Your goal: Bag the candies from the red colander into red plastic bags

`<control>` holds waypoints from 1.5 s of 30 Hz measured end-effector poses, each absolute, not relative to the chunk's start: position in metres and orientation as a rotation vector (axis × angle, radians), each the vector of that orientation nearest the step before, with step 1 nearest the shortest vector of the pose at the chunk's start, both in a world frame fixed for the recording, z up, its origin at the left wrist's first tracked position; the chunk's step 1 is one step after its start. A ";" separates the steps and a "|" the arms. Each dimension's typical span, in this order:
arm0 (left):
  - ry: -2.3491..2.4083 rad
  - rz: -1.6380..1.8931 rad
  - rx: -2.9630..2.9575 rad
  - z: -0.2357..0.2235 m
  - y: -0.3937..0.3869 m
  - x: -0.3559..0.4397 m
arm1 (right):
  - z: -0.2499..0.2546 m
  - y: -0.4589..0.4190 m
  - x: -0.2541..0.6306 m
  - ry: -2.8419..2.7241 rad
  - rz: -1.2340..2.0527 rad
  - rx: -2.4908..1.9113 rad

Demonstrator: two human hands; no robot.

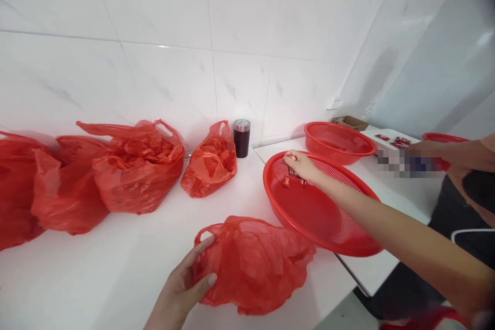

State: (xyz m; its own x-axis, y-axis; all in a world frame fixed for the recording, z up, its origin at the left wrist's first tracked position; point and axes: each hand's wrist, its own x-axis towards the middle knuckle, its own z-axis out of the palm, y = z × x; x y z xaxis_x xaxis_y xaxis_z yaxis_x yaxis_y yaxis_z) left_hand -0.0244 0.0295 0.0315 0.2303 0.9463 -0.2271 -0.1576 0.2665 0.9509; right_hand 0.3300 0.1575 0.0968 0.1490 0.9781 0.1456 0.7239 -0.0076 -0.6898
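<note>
My left hand point(187, 276) grips the near-left edge of a thin red plastic bag point(255, 263), its thumb and fingers at the handle opening. This bag lies crumpled on the white table. My right hand point(301, 165) reaches into a large red colander point(323, 245), fingers curled in around small red-and-dark wrapped packets that partly show below them. Another small red packet point(286, 181) is by the colander's inner wall, close to those fingers. How many packets are in the hand is hidden.
Several filled red plastic bags point(141, 185) and a dark tumbler point(242, 139) line the tiled wall. Behind the colander stand a red basin point(336, 152), a cardboard box point(350, 122) and a white tray point(386, 136) with packets. A co-worker's arm point(456, 154) reaches in at right.
</note>
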 end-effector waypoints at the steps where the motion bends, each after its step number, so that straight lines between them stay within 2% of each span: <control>1: 1.020 0.939 0.993 0.033 0.030 -0.022 | 0.110 0.147 0.318 -1.605 0.531 -1.746; 5: 0.952 0.850 1.029 0.036 0.030 -0.014 | 0.125 0.089 0.244 -1.526 0.725 -1.477; 11: 0.999 0.911 1.014 0.034 0.027 -0.017 | 0.066 0.040 0.171 -2.045 0.436 -1.230; 13: 1.137 0.962 1.102 0.034 0.025 -0.021 | 0.068 0.045 0.179 -2.130 0.414 -1.218; 16: 1.324 0.992 1.325 0.037 0.024 -0.026 | 0.097 0.071 0.217 -2.023 0.263 -1.255; 20: 1.415 1.028 1.522 0.044 0.023 -0.030 | 0.119 0.124 0.285 -1.940 0.033 -1.858; 23: 1.455 0.994 1.603 0.044 0.025 -0.038 | 0.097 0.149 0.322 -2.017 0.180 -2.171; 29: 1.486 0.930 1.584 0.043 0.027 -0.055 | 0.041 0.157 0.340 -2.219 0.393 -2.175; 32: 1.534 1.044 1.399 0.048 0.026 -0.053 | 0.054 0.155 0.335 -2.237 0.394 -2.085; 37: 1.397 1.059 1.090 0.057 0.030 -0.046 | 0.116 0.118 0.291 -2.122 0.293 -1.803; 39: 1.363 0.975 1.059 0.056 0.034 -0.048 | 0.131 0.089 0.261 -2.077 0.473 -1.498; 42: 1.278 0.936 1.084 0.054 0.038 -0.056 | 0.130 0.050 0.226 -2.335 0.717 -1.252; 45: 1.164 1.082 1.034 0.059 0.040 -0.069 | 0.112 0.029 0.217 -2.715 0.689 -1.236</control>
State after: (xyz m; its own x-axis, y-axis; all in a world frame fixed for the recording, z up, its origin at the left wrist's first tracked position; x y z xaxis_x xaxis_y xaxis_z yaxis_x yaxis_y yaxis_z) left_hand -0.0686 0.0398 0.0595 0.0727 0.9825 -0.1712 -0.0990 0.1779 0.9791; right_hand 0.2166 0.0290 0.1125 -0.6714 0.7329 -0.1100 0.6967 0.5737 -0.4308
